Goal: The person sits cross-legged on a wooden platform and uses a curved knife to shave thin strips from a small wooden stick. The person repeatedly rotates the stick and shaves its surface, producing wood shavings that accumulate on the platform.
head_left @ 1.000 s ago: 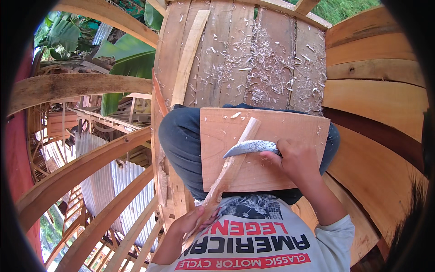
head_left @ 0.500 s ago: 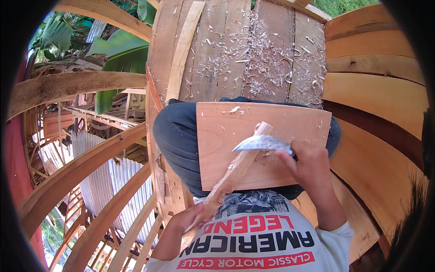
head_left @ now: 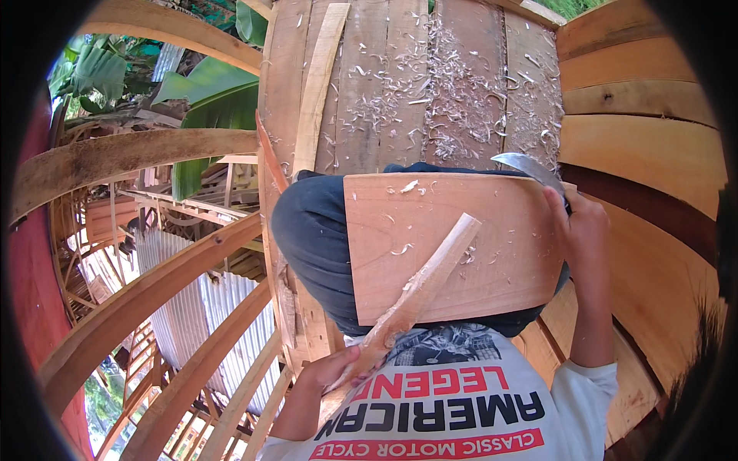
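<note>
My left hand [head_left: 332, 370] is closed around the lower end of a roughly whittled wooden stick [head_left: 419, 290], close to my shirt. The stick slants up to the right, and its pale far end rests on or just above a flat wooden board [head_left: 507, 261]. That board lies across my lap with a few shavings on it. At the board's right far corner, my right hand [head_left: 578, 223] grips a knife [head_left: 530, 169] with a curved metal blade. The blade points left, clear of the stick. Most of the knife's handle is hidden in my fist.
Curled wood shavings [head_left: 469, 100] litter the plank floor [head_left: 361, 138] beyond my knees. A long wooden strip [head_left: 319, 84] lies at its left. Curved wooden ribs [head_left: 146, 150] rise on the left, and a plank wall [head_left: 638, 150] bounds the right. Corrugated metal sheets [head_left: 238, 323] show past the ribs.
My right hand has swung the knife away from the stick, up and to the right. A curl at the stick's far end is gone. The left hand keeps its hold.
</note>
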### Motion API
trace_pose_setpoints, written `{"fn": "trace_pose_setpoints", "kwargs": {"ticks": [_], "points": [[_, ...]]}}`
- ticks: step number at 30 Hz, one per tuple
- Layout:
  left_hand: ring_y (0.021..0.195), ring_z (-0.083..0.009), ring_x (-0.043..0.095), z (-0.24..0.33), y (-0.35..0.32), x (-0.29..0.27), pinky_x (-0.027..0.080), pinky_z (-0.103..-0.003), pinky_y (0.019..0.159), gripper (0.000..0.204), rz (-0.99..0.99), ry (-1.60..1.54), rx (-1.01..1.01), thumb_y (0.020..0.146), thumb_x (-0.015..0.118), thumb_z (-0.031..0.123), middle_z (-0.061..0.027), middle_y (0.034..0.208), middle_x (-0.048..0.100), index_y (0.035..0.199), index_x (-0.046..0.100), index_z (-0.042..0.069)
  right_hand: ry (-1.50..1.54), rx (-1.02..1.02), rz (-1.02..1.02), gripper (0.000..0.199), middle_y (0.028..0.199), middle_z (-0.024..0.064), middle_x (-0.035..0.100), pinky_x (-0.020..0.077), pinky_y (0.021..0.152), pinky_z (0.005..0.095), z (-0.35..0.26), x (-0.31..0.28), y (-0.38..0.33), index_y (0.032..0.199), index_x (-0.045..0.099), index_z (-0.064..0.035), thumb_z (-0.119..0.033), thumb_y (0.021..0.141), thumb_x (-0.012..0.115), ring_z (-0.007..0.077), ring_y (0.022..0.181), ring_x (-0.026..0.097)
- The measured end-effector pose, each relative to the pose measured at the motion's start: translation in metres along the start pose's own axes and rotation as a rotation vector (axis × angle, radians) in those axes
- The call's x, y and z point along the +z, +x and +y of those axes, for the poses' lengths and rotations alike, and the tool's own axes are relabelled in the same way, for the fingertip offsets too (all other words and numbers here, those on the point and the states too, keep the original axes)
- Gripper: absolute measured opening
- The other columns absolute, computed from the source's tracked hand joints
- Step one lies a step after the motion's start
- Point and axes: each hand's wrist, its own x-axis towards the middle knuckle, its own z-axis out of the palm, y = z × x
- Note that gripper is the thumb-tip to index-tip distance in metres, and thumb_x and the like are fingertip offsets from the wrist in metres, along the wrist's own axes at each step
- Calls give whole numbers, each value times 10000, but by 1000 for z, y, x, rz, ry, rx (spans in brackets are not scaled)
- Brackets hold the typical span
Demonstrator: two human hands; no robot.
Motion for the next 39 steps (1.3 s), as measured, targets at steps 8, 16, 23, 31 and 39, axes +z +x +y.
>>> {"fn": "trace_pose_setpoints", "kwargs": {"ticks": [8, 16, 23, 31, 39], "points": [[1078, -197, 554, 20, -6, 16, 402, -310, 966, 605, 260, -5, -168, 1007, 305, 477, -114, 1212, 584, 1309, 470, -21, 112, -248, -355, 486, 576, 133, 590, 466, 476, 378, -54, 3, -65, 635, 591, -55, -504, 813, 645, 296, 509, 605], [1005, -183, 569, 8, 1, 4, 425, -298, 917, 592, 220, -92, -91, 1014, 288, 469, -105, 1130, 609, 1284, 485, -20, 18, -308, -277, 524, 554, 111, 573, 472, 471, 364, -46, 20, -61, 631, 589, -74, -566, 808, 619, 272, 501, 608], [782, -126, 513, -4, 6, -11, 434, -256, 735, 558, -91, -325, -16, 1014, 283, 476, -30, 918, 578, 1217, 514, 10, 11, 220, 1, 528, 646, 191, 613, 472, 511, 420, 18, 0, -3, 731, 642, 13, -499, 859, 612, 344, 567, 617], [732, -136, 518, 13, 7, 9, 437, -258, 679, 538, 267, -111, -66, 1010, 305, 476, -38, 879, 574, 1204, 508, 17, 135, -159, -298, 475, 585, 142, 589, 467, 496, 388, -49, 0, -72, 652, 607, -43, -483, 826, 649, 316, 531, 607], [944, -176, 547, 13, 1, 14, 431, -301, 863, 542, 311, -82, -59, 1016, 321, 436, -94, 1066, 590, 1279, 462, -16, -78, -53, -70, 581, 553, 150, 591, 479, 498, 409, -21, 14, -35, 641, 625, -12, -554, 848, 582, 338, 514, 597]]}}
